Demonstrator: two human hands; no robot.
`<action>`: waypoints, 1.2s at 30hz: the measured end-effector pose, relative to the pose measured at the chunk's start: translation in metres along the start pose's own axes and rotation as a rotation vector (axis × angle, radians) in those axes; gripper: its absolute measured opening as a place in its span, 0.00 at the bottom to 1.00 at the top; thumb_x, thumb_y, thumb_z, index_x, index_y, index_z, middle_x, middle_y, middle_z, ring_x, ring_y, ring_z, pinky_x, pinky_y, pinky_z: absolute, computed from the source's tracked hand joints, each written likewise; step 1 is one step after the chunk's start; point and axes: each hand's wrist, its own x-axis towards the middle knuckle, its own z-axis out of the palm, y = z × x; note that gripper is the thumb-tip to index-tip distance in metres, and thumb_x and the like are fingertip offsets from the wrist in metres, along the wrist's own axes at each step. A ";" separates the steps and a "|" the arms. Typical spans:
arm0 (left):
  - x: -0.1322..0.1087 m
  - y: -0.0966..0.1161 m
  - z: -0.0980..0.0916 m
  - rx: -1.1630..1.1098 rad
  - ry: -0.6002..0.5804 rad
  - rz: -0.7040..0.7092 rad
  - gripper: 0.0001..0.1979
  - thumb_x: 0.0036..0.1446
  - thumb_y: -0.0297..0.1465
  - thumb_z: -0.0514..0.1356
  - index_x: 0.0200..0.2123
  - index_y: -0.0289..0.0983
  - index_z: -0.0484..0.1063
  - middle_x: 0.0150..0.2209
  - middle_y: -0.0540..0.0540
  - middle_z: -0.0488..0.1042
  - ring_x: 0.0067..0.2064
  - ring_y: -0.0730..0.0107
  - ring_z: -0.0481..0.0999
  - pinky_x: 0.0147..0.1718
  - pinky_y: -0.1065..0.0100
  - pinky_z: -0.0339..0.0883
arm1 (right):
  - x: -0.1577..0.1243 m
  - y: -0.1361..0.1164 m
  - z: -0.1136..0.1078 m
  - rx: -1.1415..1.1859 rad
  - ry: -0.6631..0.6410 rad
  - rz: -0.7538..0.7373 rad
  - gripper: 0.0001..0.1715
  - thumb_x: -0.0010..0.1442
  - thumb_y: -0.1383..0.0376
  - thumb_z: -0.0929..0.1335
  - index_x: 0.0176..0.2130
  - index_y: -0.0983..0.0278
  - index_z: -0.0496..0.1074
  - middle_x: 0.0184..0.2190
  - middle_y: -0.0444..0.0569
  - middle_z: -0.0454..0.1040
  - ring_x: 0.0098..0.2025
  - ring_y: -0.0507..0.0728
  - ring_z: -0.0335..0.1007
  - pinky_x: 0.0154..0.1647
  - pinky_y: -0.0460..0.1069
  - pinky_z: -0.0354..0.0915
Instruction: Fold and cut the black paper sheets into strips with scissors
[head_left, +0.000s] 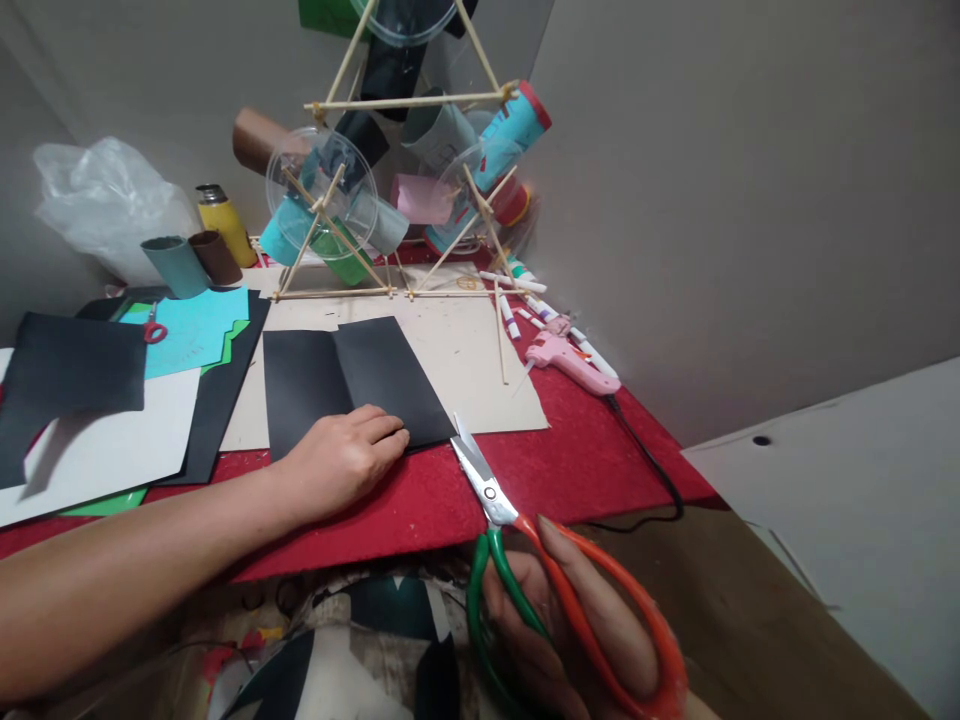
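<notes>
A sheet of black paper (388,375) with a crease down its middle lies on a beige board (480,380). My left hand (349,455) presses on its lower edge, fingers curled together over the paper, thumb hidden. In my right hand (570,610) is a pair of scissors (491,495) with one green and one orange handle. Their blades are slightly apart, and the tips point at the paper's lower right corner, touching it or very close.
Behind stands a stick frame (409,102) with clear plastic discs and coloured paper tubes. A pink glue gun (570,360) and several markers (510,315) lie right on the red table (600,450). Left are paper sheets (202,330), small scissors (154,328), a yellow bottle (225,225) and a plastic bag (112,210).
</notes>
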 end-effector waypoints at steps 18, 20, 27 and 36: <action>-0.001 0.001 0.001 0.017 -0.015 0.014 0.12 0.62 0.25 0.51 0.41 0.30 0.74 0.42 0.38 0.77 0.42 0.60 0.75 0.34 0.61 0.75 | 0.005 0.007 0.003 0.174 -0.185 -0.061 0.42 0.65 0.43 0.49 0.26 0.69 0.71 0.10 0.39 0.56 0.08 0.45 0.48 0.07 0.39 0.48; -0.001 0.001 0.001 0.018 -0.021 0.013 0.11 0.62 0.25 0.52 0.42 0.31 0.74 0.42 0.38 0.77 0.42 0.60 0.75 0.34 0.61 0.75 | 0.004 0.008 0.002 0.182 -0.182 -0.069 0.41 0.65 0.44 0.48 0.27 0.69 0.71 0.10 0.39 0.56 0.08 0.45 0.48 0.08 0.39 0.48; -0.001 0.001 0.000 0.006 -0.019 0.014 0.11 0.62 0.25 0.52 0.42 0.31 0.74 0.42 0.36 0.77 0.43 0.60 0.76 0.36 0.61 0.75 | 0.004 0.011 0.001 0.171 -0.128 -0.082 0.39 0.65 0.44 0.50 0.26 0.67 0.69 0.09 0.37 0.54 0.06 0.44 0.44 0.07 0.39 0.46; -0.001 0.001 0.000 0.002 -0.019 0.021 0.11 0.61 0.24 0.53 0.43 0.29 0.73 0.42 0.36 0.77 0.43 0.59 0.76 0.36 0.60 0.75 | 0.001 0.004 0.007 0.182 -0.130 -0.065 0.39 0.65 0.43 0.50 0.26 0.68 0.70 0.09 0.36 0.52 0.07 0.44 0.42 0.07 0.39 0.46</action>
